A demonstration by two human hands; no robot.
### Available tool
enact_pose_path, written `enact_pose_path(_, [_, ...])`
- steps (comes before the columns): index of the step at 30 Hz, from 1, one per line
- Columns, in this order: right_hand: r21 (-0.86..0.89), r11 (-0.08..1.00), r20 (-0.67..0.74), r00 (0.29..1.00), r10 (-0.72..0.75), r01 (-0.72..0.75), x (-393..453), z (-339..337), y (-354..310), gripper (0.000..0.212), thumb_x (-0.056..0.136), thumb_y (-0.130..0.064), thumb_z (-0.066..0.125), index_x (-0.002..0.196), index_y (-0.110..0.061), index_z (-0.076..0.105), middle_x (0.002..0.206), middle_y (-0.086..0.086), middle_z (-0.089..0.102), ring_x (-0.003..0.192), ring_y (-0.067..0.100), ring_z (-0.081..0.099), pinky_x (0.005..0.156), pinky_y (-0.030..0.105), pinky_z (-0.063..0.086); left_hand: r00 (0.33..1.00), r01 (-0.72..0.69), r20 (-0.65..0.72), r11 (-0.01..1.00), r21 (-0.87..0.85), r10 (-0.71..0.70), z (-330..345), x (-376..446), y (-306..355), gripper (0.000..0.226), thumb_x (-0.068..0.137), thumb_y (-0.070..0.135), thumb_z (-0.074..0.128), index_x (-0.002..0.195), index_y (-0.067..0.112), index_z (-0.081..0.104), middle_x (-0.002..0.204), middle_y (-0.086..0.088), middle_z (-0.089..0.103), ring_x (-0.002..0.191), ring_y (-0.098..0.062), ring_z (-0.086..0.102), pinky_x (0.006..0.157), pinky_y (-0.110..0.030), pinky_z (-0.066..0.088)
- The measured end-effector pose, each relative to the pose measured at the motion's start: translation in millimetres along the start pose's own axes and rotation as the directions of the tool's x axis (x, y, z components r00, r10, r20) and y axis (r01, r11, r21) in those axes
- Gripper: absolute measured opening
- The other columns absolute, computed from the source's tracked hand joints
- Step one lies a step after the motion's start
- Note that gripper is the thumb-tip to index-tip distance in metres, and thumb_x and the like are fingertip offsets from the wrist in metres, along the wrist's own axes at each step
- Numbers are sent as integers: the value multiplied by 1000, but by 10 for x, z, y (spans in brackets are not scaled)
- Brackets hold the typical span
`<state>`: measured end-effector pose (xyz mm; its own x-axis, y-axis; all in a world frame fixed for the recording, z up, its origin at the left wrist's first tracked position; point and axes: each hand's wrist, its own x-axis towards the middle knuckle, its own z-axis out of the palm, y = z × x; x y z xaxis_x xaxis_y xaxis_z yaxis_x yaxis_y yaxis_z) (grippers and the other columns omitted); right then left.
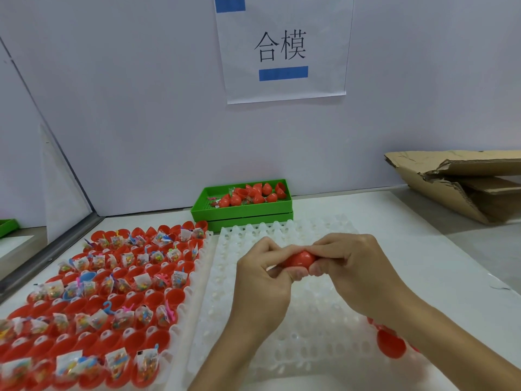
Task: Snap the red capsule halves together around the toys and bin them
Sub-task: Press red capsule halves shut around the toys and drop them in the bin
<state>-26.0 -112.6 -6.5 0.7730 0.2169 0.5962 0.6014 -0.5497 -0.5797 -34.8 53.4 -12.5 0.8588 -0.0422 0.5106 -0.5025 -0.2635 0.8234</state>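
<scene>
A red capsule (299,259) is pinched between both hands above the white tray (318,320). My left hand (263,280) grips its left end, my right hand (355,266) its right end, fingers curled over the top. To the left, a tray of open red capsule halves (93,294) holds small bagged toys (141,282). A green bin (242,210) at the back holds closed red capsules (253,194). A loose red half (390,344) lies under my right forearm.
Torn cardboard (462,182) lies at the back right of the white table. A paper sign (283,49) hangs on the grey wall behind. A metal edge (42,266) borders the table on the left, with another green bin (7,227) beyond it.
</scene>
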Motion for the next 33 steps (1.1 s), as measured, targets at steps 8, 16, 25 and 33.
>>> enact_pose_path(8, [345, 921, 143, 980, 142, -183, -63, 4, -146, 30, 89, -5, 69, 114, -21, 74, 104, -7, 74, 100, 12, 71, 87, 29, 58, 995, -50, -84, 997, 54, 54, 21, -47, 3, 42, 75, 5, 84, 111, 25, 74, 90, 3, 61, 85, -8, 66, 75, -16, 56])
enact_pose_path(16, [308, 909, 132, 959, 252, -281, -72, 163, -201, 12, 84, -17, 73, 89, -27, 77, 83, -5, 75, 82, 13, 72, 78, 31, 59, 935, -323, 5, 846, 424, 354, 117, -79, -102, 36, 73, 8, 85, 107, 13, 73, 91, 8, 50, 87, 3, 49, 72, -3, 42])
enact_pose_path(25, [636, 692, 118, 930, 349, -341, -36, 68, -169, 32, 90, -4, 67, 82, -32, 81, 90, 5, 78, 90, 18, 75, 76, 18, 56, 942, 329, 186, 876, -352, -279, 7, -52, 12, 78, 62, 48, 87, 132, 33, 56, 129, 22, 62, 120, 2, 59, 92, -19, 53])
enact_pose_path(33, [570, 770, 111, 956, 271, -285, -38, 155, -173, 33, 93, 4, 60, 96, -23, 79, 94, 4, 78, 95, 21, 74, 90, 36, 58, 955, 293, 172, 863, -412, -242, 91, -65, 9, 38, 80, 24, 74, 116, 12, 71, 106, -3, 76, 105, -16, 71, 93, -28, 56])
